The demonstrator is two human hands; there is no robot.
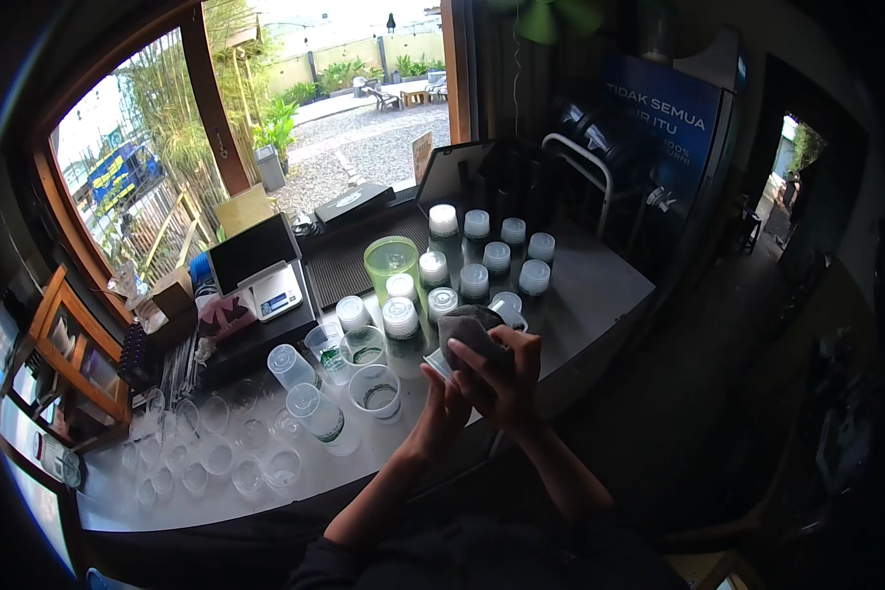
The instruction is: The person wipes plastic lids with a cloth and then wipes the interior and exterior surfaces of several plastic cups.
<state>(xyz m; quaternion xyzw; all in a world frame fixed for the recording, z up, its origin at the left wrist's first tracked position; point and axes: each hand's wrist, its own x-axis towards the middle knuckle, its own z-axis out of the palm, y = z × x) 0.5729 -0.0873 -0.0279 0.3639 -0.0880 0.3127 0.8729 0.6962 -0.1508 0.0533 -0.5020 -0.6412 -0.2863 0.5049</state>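
My right hand [509, 379] is closed on a dark grey cloth [477, 339], bunched up above the counter's front edge. Close beside it, my left hand [441, 418] has its fingers round a pale plastic cup [438, 366], mostly hidden by the cloth and fingers. Just behind the cloth, another clear cup [508, 303] shows in part. Beyond my hands stand several lidded stacks of small cups [400, 317]. A green translucent tub [391, 258] is among them. Left of my hands are larger clear cups with green print [376, 393].
Clear round lids or small cups [216, 457] are spread over the counter's left end. A scale [273, 290], a dark-screened device [256, 254] and a black ribbed mat [349, 270] sit toward the window. The counter's right edge [600, 339] borders the dark floor.
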